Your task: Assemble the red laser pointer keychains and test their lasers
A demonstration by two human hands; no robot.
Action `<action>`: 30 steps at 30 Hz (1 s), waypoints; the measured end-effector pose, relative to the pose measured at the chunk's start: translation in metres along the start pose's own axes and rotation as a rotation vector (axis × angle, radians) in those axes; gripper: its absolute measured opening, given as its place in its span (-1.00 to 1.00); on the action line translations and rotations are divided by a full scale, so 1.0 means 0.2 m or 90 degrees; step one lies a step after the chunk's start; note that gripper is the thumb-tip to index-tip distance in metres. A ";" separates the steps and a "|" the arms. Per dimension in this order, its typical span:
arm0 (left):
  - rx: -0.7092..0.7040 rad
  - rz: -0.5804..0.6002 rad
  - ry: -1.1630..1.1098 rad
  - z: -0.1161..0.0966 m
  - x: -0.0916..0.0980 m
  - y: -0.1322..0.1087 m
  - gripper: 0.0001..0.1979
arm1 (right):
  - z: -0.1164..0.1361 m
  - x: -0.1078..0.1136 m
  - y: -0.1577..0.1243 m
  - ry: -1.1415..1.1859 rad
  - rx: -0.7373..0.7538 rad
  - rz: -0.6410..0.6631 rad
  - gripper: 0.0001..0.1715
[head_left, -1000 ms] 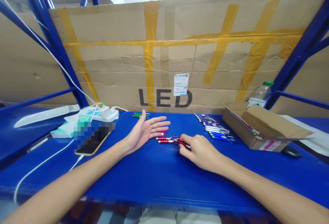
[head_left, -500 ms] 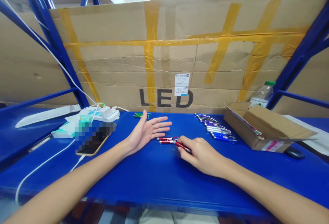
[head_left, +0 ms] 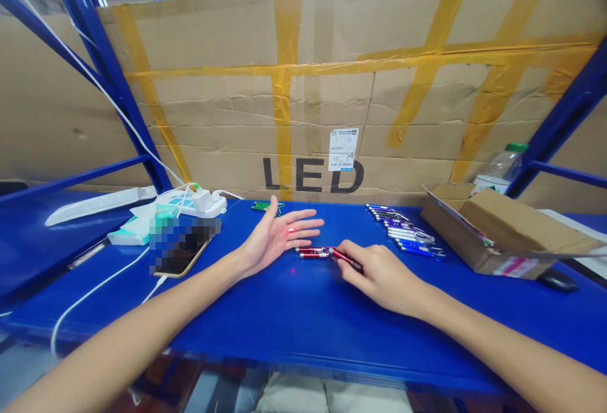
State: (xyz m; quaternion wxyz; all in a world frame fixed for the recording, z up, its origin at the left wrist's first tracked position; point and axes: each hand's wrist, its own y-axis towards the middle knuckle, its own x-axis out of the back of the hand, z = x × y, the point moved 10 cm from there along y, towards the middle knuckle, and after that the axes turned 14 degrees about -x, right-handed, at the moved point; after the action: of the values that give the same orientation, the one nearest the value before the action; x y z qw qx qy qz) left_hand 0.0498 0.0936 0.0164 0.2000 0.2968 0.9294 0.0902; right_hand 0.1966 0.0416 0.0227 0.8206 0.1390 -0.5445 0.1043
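My right hand (head_left: 379, 274) grips a slim red laser pointer (head_left: 349, 260), its tip directed left toward my other palm. Open and palm facing the pointer, my left hand (head_left: 270, 239) has its fingers spread and holds nothing. A bright red light spot shows near the base of its fingers, and a fainter one lies on the blue tabletop (head_left: 265, 324). Between the hands lie red pen-shaped pointers (head_left: 313, 255), partly hidden by the held one. Behind my left thumb are green ones (head_left: 260, 206). Several blue, purple, black and silver ones (head_left: 403, 234) lie in a row at right.
An opened cardboard box (head_left: 497, 236) stands at right, with a dark computer mouse (head_left: 558, 280) and a green-capped bottle (head_left: 505, 166) near it. At left are a phone (head_left: 187, 252), a white power strip (head_left: 208, 205) and cables. A large cardboard sheet (head_left: 213, 116) walls the back.
A red light spot has appeared on my left palm, with a fainter one on the table. Both hands keep nearly the same pose; the view has shifted slightly.
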 end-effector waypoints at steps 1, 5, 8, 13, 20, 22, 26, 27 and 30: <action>0.001 -0.001 0.002 0.00 0.00 0.00 -0.03 | -0.02 0.01 0.01 -0.006 -0.013 -0.013 -0.74; 0.000 -0.003 -0.003 0.00 -0.01 0.00 -0.03 | 0.00 -0.01 0.00 -0.013 0.006 0.006 -0.75; -0.015 -0.005 -0.026 -0.01 0.00 0.00 -0.02 | 0.07 -0.04 -0.04 0.009 0.070 0.046 -0.74; -0.022 -0.007 -0.044 -0.01 0.01 0.01 -0.05 | 0.01 0.00 -0.02 0.020 0.012 -0.012 -0.71; -0.024 0.002 -0.057 -0.01 0.02 0.01 -0.06 | 0.00 -0.02 0.00 -0.003 0.023 0.020 -0.72; -0.023 0.003 -0.057 -0.01 0.02 0.01 -0.06 | 0.07 -0.05 -0.04 0.003 0.085 0.076 -0.73; -0.018 -0.010 -0.069 -0.02 0.01 0.00 -0.05 | 0.11 -0.05 -0.07 0.037 0.121 0.088 -0.72; -0.017 -0.011 -0.076 -0.03 0.01 0.00 -0.04 | 0.09 -0.03 -0.05 0.048 0.104 0.062 -0.71; -0.015 -0.003 -0.097 -0.04 -0.01 0.00 -0.04 | 0.00 0.05 -0.02 0.080 0.041 -0.040 -0.70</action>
State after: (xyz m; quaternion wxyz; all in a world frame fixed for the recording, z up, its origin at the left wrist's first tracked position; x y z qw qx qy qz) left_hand 0.0485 0.0922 0.0235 0.2740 0.2981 0.9111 0.0774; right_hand 0.2012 0.0383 0.0316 0.8510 0.1757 -0.4838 0.1046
